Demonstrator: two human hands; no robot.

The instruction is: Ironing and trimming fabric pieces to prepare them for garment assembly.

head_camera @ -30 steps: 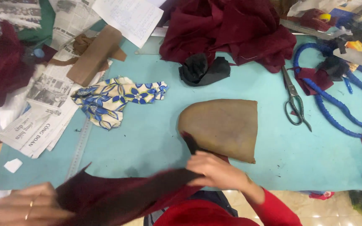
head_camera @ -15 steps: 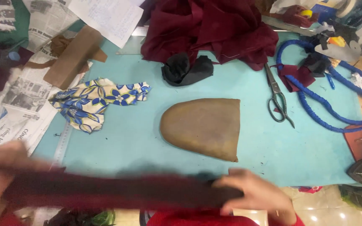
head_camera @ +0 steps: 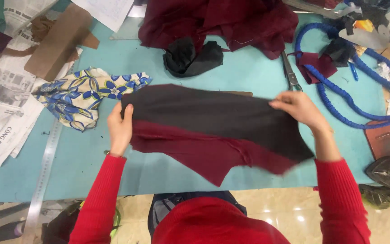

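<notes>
Teal cutting table (head_camera: 91,158) is pretty crowded, and with your left hand (head_camera: 120,128) and right hand (head_camera: 299,107) each pinching an end of the dark-and-maroon fabric piece (head_camera: 213,131) over its middle, the drooping near-edge corner could crease, or the far edge snag the scissors (head_camera: 290,72).

sleeves: red ribbed knit, long | torso: red top | hands (head_camera: 120,129): bare
</notes>
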